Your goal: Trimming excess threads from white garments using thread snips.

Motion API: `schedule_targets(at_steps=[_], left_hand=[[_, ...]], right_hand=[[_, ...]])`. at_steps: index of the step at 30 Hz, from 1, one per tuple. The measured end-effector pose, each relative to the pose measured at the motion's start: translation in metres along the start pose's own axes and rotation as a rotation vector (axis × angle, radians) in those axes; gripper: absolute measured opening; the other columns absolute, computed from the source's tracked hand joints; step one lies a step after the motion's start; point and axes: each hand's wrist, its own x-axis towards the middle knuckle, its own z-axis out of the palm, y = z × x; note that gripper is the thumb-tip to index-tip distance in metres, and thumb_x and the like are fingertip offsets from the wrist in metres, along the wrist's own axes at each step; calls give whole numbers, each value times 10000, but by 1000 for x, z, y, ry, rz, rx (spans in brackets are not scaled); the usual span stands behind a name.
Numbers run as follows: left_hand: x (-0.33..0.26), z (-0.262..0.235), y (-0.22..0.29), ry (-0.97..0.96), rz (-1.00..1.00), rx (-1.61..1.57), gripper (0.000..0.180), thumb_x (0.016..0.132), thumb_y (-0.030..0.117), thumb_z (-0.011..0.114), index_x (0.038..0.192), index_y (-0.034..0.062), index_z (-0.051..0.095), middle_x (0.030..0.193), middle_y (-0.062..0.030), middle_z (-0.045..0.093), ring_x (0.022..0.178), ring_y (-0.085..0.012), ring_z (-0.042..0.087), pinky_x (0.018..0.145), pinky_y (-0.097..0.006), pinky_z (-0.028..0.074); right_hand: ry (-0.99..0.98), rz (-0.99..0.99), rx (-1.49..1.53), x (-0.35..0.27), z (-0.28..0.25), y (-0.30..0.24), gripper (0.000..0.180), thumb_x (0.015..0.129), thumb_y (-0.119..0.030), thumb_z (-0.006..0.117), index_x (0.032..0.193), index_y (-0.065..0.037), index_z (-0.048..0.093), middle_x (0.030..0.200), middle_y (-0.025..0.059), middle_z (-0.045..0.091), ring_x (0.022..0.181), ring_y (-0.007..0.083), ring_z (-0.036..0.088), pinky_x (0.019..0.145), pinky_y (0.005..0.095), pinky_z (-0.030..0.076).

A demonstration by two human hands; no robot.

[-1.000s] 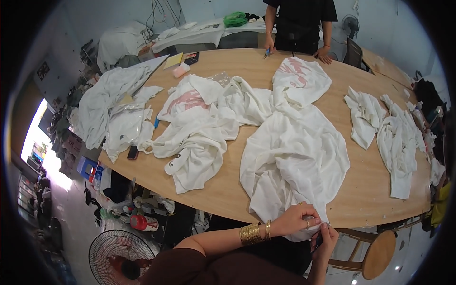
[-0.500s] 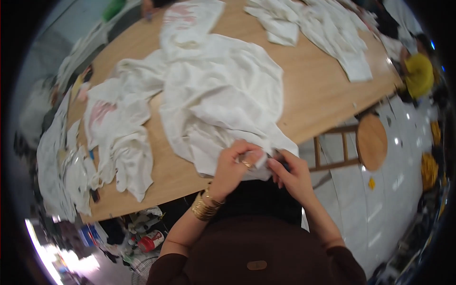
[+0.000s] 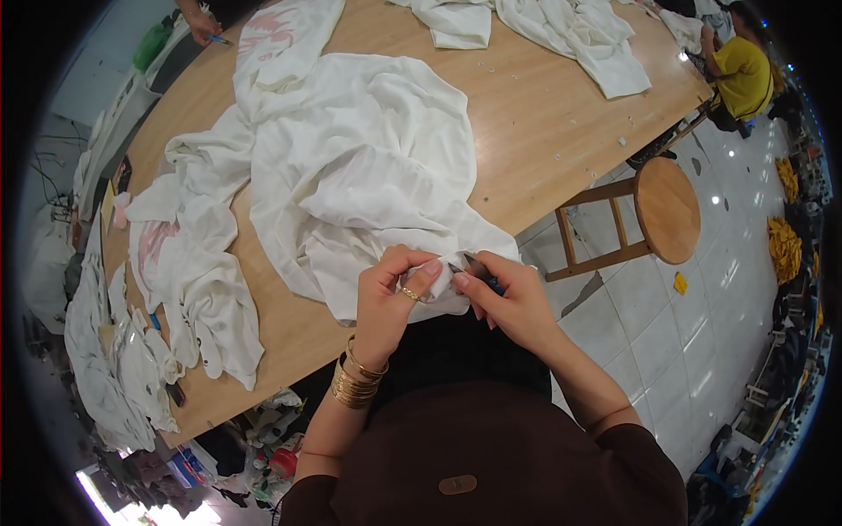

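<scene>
A white garment (image 3: 368, 131) lies bunched on the wooden table, its near edge hanging toward my lap. My left hand (image 3: 395, 285) is closed, pinching a fold of that cloth between thumb and fingers; gold bracelets circle the wrist. Close beside it, my right hand (image 3: 509, 298) is closed round small thread snips (image 3: 474, 266), a dark metal blade and a bit of blue showing. The blade is against the pinched cloth between my hands. The snips' tips are partly hidden by fabric and fingers.
More white garments (image 3: 219, 307) lie to the left, and others (image 3: 579, 44) at the far side of the table (image 3: 544, 123). A round wooden stool (image 3: 667, 210) stands right. A person in yellow (image 3: 744, 77) sits far right; another person's hand (image 3: 203, 26) holds a tool far left.
The view has shifted, so table, garments and stool appear farther left and higher. My hands stay together at the cloth, and the snips' blade shows more clearly. The far-left person's hand is plainer in view.
</scene>
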Motion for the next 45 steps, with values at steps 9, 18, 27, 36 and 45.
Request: schedule_targets(at_steps=[9, 18, 27, 36, 45], left_hand=[[-1, -2, 0, 14, 34, 7, 111, 833, 101, 630, 858, -4, 655, 680, 0, 522, 698, -99, 421, 653, -234, 347], [1, 4, -4, 22, 59, 43, 107, 827, 103, 636, 852, 1, 651, 687, -14, 527, 700, -114, 431, 660, -241, 357], [1, 2, -12, 22, 194, 205, 106, 819, 129, 628, 856, 31, 646, 754, -71, 580, 734, -184, 520, 702, -290, 415], [-2, 8, -4, 20, 287, 206, 169, 816, 203, 649, 835, 36, 639, 745, -65, 557, 788, -216, 471, 712, -316, 399], [-1, 7, -9, 19, 306, 177, 214, 810, 238, 660, 822, 26, 635, 728, -51, 539, 791, -205, 456, 692, -307, 397]], right_hand=[[-16, 34, 4, 1, 3, -1, 217, 882, -196, 592, 779, -5, 576, 552, -3, 517, 441, 42, 440, 400, 199, 317], [-8, 94, 38, 1, -2, 0, 224, 884, -216, 584, 827, 1, 582, 556, 6, 515, 446, 50, 458, 400, 206, 343], [-23, 129, 99, 13, -1, 22, 300, 911, -274, 543, 748, -24, 568, 532, 5, 502, 397, 58, 428, 368, 210, 323], [70, 126, 470, 15, -5, 35, 409, 922, -265, 509, 584, -39, 470, 446, 42, 446, 280, 107, 360, 250, 224, 254], [35, 63, 449, 15, -4, 35, 430, 939, -262, 472, 567, -50, 431, 410, 42, 405, 260, 110, 333, 239, 221, 231]])
